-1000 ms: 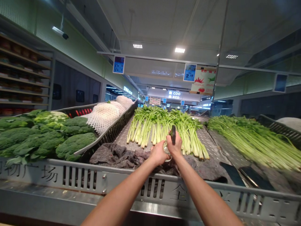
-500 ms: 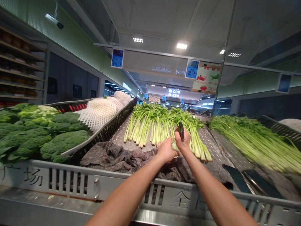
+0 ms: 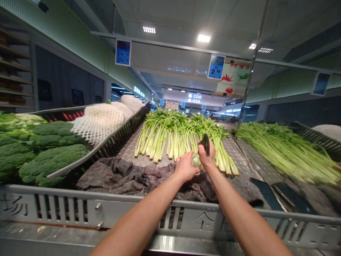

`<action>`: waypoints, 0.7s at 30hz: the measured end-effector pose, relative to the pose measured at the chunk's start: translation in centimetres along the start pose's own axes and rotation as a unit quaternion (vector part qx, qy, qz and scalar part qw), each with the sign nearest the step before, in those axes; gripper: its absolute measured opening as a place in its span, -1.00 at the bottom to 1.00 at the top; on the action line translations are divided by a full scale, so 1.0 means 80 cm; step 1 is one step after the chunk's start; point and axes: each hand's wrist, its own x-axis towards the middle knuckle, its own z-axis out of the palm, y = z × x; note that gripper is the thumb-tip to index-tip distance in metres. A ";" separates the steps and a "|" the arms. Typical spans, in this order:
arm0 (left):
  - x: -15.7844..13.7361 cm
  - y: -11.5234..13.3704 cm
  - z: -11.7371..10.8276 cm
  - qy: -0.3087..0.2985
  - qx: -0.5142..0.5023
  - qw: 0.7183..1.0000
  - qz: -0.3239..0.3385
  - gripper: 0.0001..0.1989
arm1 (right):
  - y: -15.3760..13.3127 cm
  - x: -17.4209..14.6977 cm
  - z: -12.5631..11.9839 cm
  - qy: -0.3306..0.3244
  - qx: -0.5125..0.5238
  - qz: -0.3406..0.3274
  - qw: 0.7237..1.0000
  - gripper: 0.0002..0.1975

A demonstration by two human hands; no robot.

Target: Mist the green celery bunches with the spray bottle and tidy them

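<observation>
Bunches of celery (image 3: 157,142) lie side by side on a textured metal shelf, leaves toward the back and pale root ends toward me. My left hand (image 3: 186,167) is closed around the pale green root end (image 3: 196,160) of one bunch, in front of the row. Against its right side, my right hand (image 3: 209,156) grips a tool with a black handle (image 3: 206,144) that sticks up above the fist. Its working end is hidden by my hands. Below both hands lies a crumpled dark grey cloth (image 3: 119,176).
Broccoli (image 3: 55,160) and net-wrapped produce (image 3: 97,119) fill the left side, behind a black slatted divider (image 3: 117,137). A grey slatted rail (image 3: 128,209) runs along the front. A dark phone (image 3: 266,193) lies by the mirror (image 3: 293,106) on the right.
The view has shifted slightly, so the shelf and produce sit further left and higher. More of the pale root end shows between my hands; both keep their grip.
</observation>
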 end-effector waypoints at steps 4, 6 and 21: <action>-0.011 -0.001 -0.001 -0.008 0.014 1.000 0.006 -0.26 | -0.003 -0.013 -0.005 -0.002 0.001 0.011 1.000 -0.75; -0.015 -0.003 -0.002 -0.010 0.018 1.000 0.011 -0.26 | -0.003 -0.019 -0.005 -0.010 0.002 0.011 1.000 -0.75; -0.022 0.000 -0.005 -0.038 0.013 0.999 0.024 -0.29 | 0.001 -0.026 -0.009 -0.028 -0.030 -0.012 0.999 -0.78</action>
